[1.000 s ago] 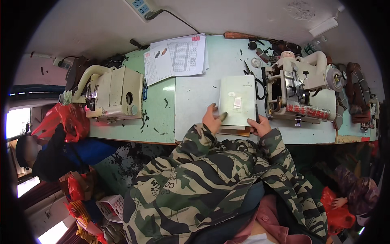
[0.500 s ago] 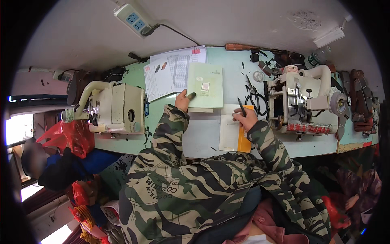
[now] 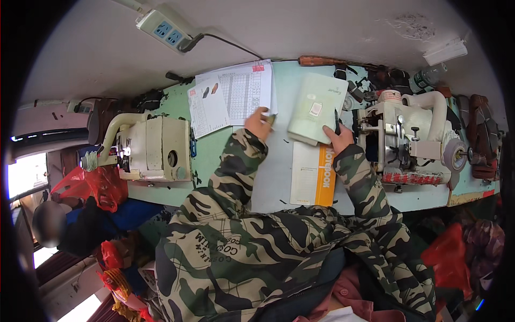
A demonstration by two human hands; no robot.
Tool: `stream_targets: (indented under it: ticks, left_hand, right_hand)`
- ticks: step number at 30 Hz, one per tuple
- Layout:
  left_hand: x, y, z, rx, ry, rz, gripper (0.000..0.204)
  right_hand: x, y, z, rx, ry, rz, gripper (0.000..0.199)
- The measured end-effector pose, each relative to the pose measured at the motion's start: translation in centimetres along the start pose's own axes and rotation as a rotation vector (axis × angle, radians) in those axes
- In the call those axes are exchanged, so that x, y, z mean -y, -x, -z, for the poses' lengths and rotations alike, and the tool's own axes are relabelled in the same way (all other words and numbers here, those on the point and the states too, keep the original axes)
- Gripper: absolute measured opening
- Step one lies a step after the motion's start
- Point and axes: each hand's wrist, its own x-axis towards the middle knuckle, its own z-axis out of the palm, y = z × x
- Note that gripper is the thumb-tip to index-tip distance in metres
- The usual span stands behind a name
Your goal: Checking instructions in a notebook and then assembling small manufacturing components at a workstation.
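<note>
My right hand point(image 3: 340, 138) grips the lower right corner of a pale green notebook point(image 3: 321, 96), thumb on its cover. A dark pen point(image 3: 337, 122) is also held in that hand, pointing away from me. The green notebook is tilted clockwise, and its lower edge overlaps the top of a white and orange notebook point(image 3: 303, 180) lying on the table. My left hand point(image 3: 258, 124) is off the green notebook, near the lower right of the printed sheets point(image 3: 244, 91). Its fingers are bent and apart from the thumb, with nothing visible in them.
Sewing machines stand at left point(image 3: 153, 147) and right point(image 3: 399, 142) of the pale table point(image 3: 273, 188). Dark straps and a plastic bottle point(image 3: 428, 78) lie at the back right, near a wooden-handled tool point(image 3: 319, 61). A power strip point(image 3: 166, 29) is on the wall.
The green notebook has moved right and turned clockwise, passing from my left hand to my right. My left hand has come away from it. The scissors are now covered.
</note>
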Motion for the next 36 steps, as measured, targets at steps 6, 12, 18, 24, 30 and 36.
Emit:
stream_targets:
  ticks: [6, 12, 18, 24, 30, 36]
  left_hand:
    - [3.8, -5.1, 4.5, -0.127, -0.671, -0.3, 0.049]
    - [2.3, -17.8, 4.4, -0.074, -0.808, -0.445, 0.055]
    - [0.1, -19.6, 4.6, 0.099, -0.948, -0.331, 0.054]
    - [-1.4, -17.3, 5.0, 0.108, -0.701, -0.354, 0.02]
    - [-6.6, -12.4, 7.1, 0.2, -0.518, -0.522, 0.014]
    - [-13.1, -12.3, 1.2, 0.375, -0.459, -0.406, 0.019]
  right_hand:
    - [-0.8, 2.4, -0.4, -0.215, 0.332, 0.117, 0.032]
    - [-1.0, 7.2, -0.5, -0.064, 0.307, 0.098, 0.029]
    - [-3.4, 9.9, 0.9, -0.075, 0.235, -0.035, 0.028]
    - [-5.2, 9.9, 1.5, -0.064, 0.181, -0.042, 0.027]
    - [-3.1, 9.0, 1.0, -0.004, 0.136, -0.013, 0.028]
    - [-0.8, 7.7, 1.1, 0.042, 0.036, -0.022, 0.028]
